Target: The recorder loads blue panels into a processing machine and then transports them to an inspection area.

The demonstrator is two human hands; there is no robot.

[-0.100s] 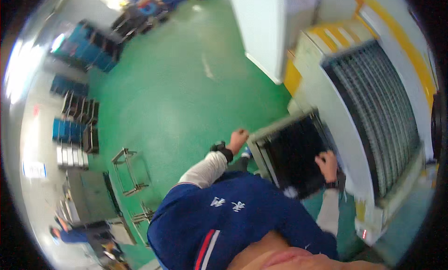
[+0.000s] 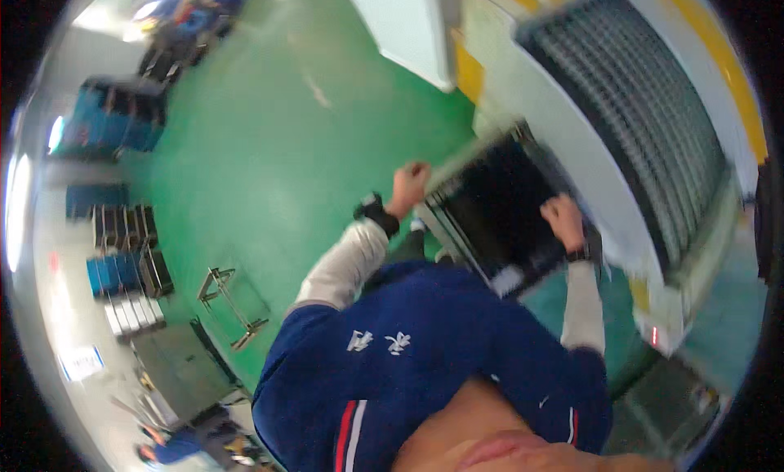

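nearly everything in front has shifted up and slightly left in the view since the earlier frame: the left hand (image 2: 408,186), the right hand (image 2: 563,219) and the black crate (image 2: 494,207) together. at far left, blue boxes (image 2: 114,117) stand by the wall, and closer in, a slim metal frame (image 2: 233,309) is on the floor. from that frame the green floor (image 2: 269,170) runs wide to the left forearm, so that side has plenty of room. the left hand is right at the crate's left corner, fingers curled in; i cannot tell whether they grip the rim. the crate sits slantwise between the two hands, just right of the left one. the right hand is at its right side, fingers bent and narrow, but blur hides whether it holds anything. just beyond the crate's right edge rises a pale machine (image 2: 539,113) with a dark ribbed panel (image 2: 633,104), leaving little room there.
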